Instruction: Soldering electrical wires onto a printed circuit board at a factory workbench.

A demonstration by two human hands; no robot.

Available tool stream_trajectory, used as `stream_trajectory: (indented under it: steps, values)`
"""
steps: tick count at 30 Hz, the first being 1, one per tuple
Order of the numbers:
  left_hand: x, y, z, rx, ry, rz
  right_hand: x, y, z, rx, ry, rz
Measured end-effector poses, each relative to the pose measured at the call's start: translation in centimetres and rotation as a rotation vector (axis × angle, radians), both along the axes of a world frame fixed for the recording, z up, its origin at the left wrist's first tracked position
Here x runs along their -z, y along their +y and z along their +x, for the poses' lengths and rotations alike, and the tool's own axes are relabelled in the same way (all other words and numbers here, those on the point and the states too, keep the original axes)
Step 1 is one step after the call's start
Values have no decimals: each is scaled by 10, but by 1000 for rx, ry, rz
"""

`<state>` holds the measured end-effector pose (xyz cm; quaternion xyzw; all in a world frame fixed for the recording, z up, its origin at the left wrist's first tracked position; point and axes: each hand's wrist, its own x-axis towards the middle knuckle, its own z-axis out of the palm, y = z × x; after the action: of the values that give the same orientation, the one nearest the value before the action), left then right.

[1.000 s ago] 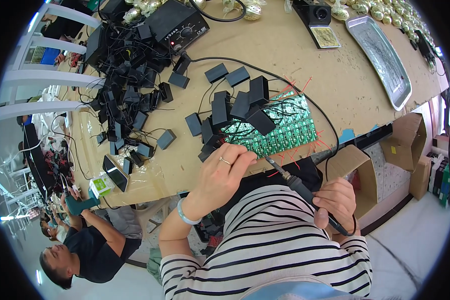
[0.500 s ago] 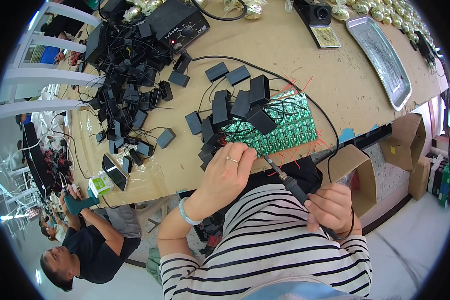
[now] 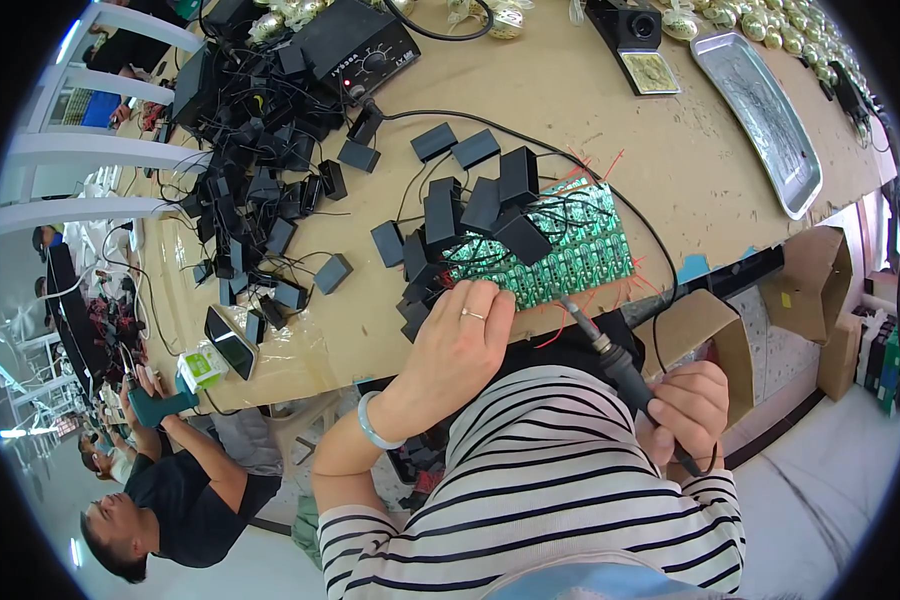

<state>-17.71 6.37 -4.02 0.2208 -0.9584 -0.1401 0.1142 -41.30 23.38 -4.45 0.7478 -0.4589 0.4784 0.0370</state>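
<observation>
In the head view, the board [image 3: 592,243] lies at the centre of the frame, on the table [image 3: 560,95], near the edge closest to me. My left hand [image 3: 465,332] is at its lower left corner, fingers bent and drawn close together; what they may pinch is hidden beneath them, so I cannot tell whether I hold anything. My right hand [image 3: 688,405], right of centre and low in the frame, is wrapped around the handle of the iron [image 3: 626,374]. Its tip points up and left to the board's lower edge; whether they touch I cannot tell.

I judge the board to be light, thin and stiff, likely to slide if nudged, so I would hold it by its bare rim. The black boxes [image 3: 480,207] heaped over its left part look hard and a little weighty, and their thin leads could pull or snap; I would lift a box by its sides, never by its lead. The red wires [image 3: 650,284] fringing the right side seem soft and easily bent. The iron looks light but may well be hot at the metal, so the dark grip is the only place for my fingers. Its cord [image 3: 653,226], curving right of the board, is probably springy enough to tug.
</observation>
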Motion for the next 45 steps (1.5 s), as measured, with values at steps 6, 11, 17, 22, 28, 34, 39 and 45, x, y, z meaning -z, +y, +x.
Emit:
stream_trajectory:
  steps: [6,11,17,22,28,34,39,45]
  values:
    - [-2,-2,-3,4,-18,-7,-2,2,3,113,-52,-9]
    - [-3,-2,-2,-23,-29,-52,1,0,5,103,-82,2]
    - [-7,-1,0,-108,71,-41,-1,-2,5,95,-111,-1]
    - [-11,-11,20,-336,290,-7,2,3,4,159,-121,0]
    - [24,-69,64,-643,282,64,0,-8,7,221,-168,-58]
    - [32,-110,34,-420,180,16,-2,-16,13,167,-154,-58]
    - [31,-118,27,-229,25,161,-1,-13,15,224,-187,-67]
    - [39,-119,54,-305,75,133,-9,-10,11,237,-165,36]
